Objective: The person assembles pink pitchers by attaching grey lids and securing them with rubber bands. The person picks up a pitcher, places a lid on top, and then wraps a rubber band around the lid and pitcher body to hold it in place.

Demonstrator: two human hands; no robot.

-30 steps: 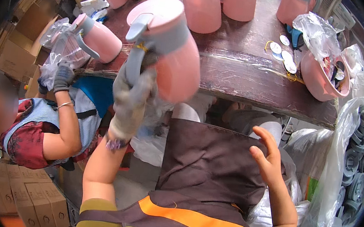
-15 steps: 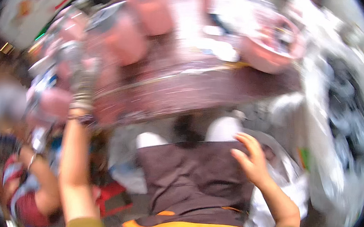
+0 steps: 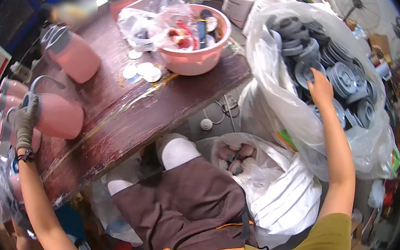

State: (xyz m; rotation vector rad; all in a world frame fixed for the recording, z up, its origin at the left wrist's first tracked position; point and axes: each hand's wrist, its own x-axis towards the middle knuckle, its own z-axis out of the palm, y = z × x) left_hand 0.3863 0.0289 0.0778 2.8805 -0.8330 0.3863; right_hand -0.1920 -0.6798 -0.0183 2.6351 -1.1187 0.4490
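My left hand point(image 3: 26, 121), in a grey knit glove, is closed on the rim side of a pink jug point(image 3: 64, 119) with a grey rim and a looped grey handle. The jug stands tilted at the table's left side. My bare right hand point(image 3: 321, 89) reaches over a large clear plastic bag point(image 3: 274, 89) full of round grey lids point(image 3: 343, 79). Thumb and fingers are apart beside one pale grey lid point(image 3: 304, 73); whether they touch it I cannot tell.
Another pink jug point(image 3: 75, 58) stands farther back on the dark red table point(image 3: 127, 117), and several crowd the left edge. A pink basin point(image 3: 194, 61) holds small parts; white discs point(image 3: 146, 72) lie beside it. A white sack point(image 3: 281, 182) with pink-and-grey pieces sits by my knees.
The view has swung right. My right hand has risen from beside my lap to the bag of lids. The gloved left hand remains among the pink jugs, now plainly on one.
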